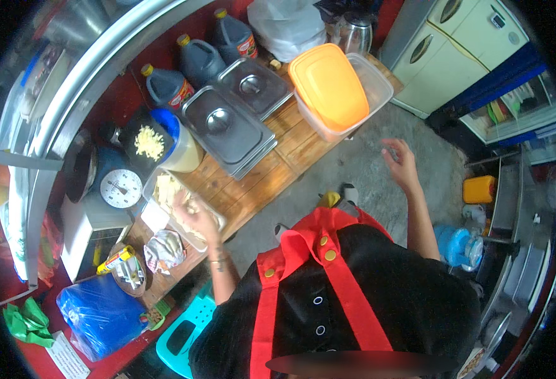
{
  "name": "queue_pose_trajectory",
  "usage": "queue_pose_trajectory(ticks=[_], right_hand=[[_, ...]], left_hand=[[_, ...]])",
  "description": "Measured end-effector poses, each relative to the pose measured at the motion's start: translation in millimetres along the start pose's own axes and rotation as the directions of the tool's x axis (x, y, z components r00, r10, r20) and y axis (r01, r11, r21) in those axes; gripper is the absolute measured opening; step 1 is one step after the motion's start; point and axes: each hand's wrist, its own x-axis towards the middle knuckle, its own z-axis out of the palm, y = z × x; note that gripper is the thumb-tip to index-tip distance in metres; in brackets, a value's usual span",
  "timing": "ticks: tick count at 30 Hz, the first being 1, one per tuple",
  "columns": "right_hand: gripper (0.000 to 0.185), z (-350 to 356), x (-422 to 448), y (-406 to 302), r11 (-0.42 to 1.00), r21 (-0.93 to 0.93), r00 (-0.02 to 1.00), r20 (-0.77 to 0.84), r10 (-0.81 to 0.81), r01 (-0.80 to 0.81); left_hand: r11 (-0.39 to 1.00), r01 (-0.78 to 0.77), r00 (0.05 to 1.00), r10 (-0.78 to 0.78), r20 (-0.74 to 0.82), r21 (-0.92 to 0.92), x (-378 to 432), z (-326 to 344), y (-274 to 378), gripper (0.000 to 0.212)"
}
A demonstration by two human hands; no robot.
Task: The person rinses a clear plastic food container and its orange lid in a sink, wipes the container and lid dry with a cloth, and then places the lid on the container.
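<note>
My left hand [195,215] reaches into a clear plastic container [216,218] on the wooden table. Pale yellow cut food pieces [166,187] fill the container, and some lie under my fingers. The hand is blurred, so whether it grips any is unclear. A white card-like piece [154,216] and a crumpled patterned cloth [165,248] lie beside the container. Small pale yellow bits [149,143] are heaped on a dark surface behind it. My right hand [399,161] hangs over the floor past the table's edge, holding nothing, fingers loosely apart.
On the wooden table [254,194] stand a pitcher [183,149], lidded steel pans [221,128] and a plastic tub [377,80] under an orange lid [330,87]. A dial scale [121,188] is left of the container. A turquoise plastic chair [183,336] stands near my left arm.
</note>
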Motion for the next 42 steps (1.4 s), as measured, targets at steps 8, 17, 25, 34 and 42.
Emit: queue_pose_trajectory(ticks=[8,17,25,34,42], right_hand=[[0.014,-57.2,78.6,116.6,0.926,0.372,0.978,-0.164,0.132,-0.063],[0.024,-80.1,166.3,149.2,0.499,0.775,0.897,0.441,0.014,-0.389],[0.057,69.4,309.9,180.7,0.935,0.328,0.91,0.415,-0.013,-0.136],[0.025,61.1,315.5,182.8,0.564,0.451,0.525,0.85,-0.037,-0.692],[0.014,-66.7,334.2,164.1,0.432,0.882,0.809,0.389,-0.442,-0.188]], left_hand=[[0.896,0.317,0.862,-0.136,0.488,-0.311,-107.9,207.1,89.5,0.033],[0.929,0.371,0.815,-0.324,0.48,-0.002,-94.8,304.3,137.7,0.045],[0.825,0.332,0.878,-0.448,0.169,0.457,-100.9,336.6,115.0,0.082],[0.16,0.966,0.257,-0.7,0.666,-0.204,-140.9,342.2,109.8,0.073],[0.186,0.915,0.352,-0.804,0.48,-0.359,-168.9,340.7,175.1,0.073]])
